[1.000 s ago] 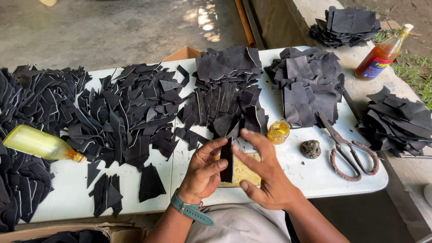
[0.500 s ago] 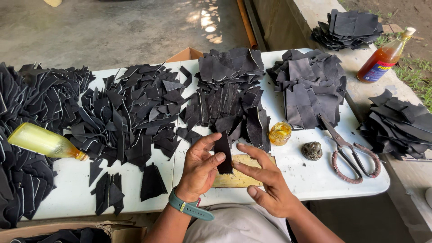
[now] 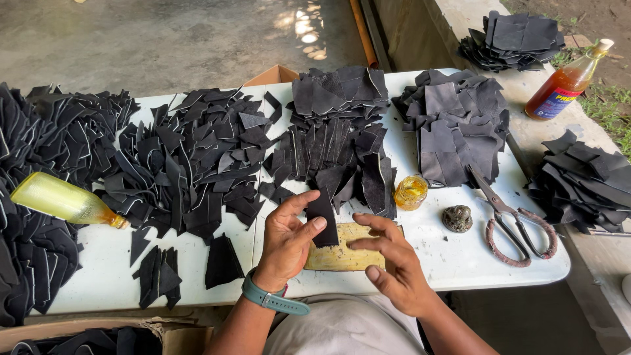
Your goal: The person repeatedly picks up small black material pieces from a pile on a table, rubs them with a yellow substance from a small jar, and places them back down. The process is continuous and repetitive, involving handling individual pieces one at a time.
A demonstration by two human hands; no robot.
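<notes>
Left hand (image 3: 286,240) at 6 o'clock on the flat white table (image 3: 460,263): pinching a small black strip of leather (image 3: 323,217) between thumb and fingertips. Holding the strip upright, just above the near end of a flat tan rubbing board (image 3: 342,258). Right hand (image 3: 391,266) just to 3 o'clock of it: fingers spread loose, holding nothing, hovering over the same board.

Could go wrong:
- Could slip out of that light pinch and fall among the black heaps at 12 o'clock. Hard to find again, since all look alike.
- Could bump the little round yellow jar (image 3: 411,192) at 1 o'clock of the right hand. Looks open on top, so might spill something sticky.
- Could catch a finger on the rusty-handled metal scissors (image 3: 516,220) at 3 o'clock, lying with blades pointing in toward the heaps.
- Could roll away: the pale yellow plastic bottle (image 3: 62,200), lying on its side at 9 o'clock.

Counted:
- Two hands, with one teal wristwatch (image 3: 273,299) on the left one.
- One strip held.
- One tan board.
- One yellow jar.
- One dark lumpy stone (image 3: 457,218), between jar and scissors.
- One pair of scissors.
- Two bottles: the yellow one lying down, and one orange bottle with a cream cap (image 3: 565,82), upright at 2 o'clock, off the table.
- Four big heaps of black cut pieces on the table, two more off it at 1 and 3 o'clock. Far too many single pieces to count.
</notes>
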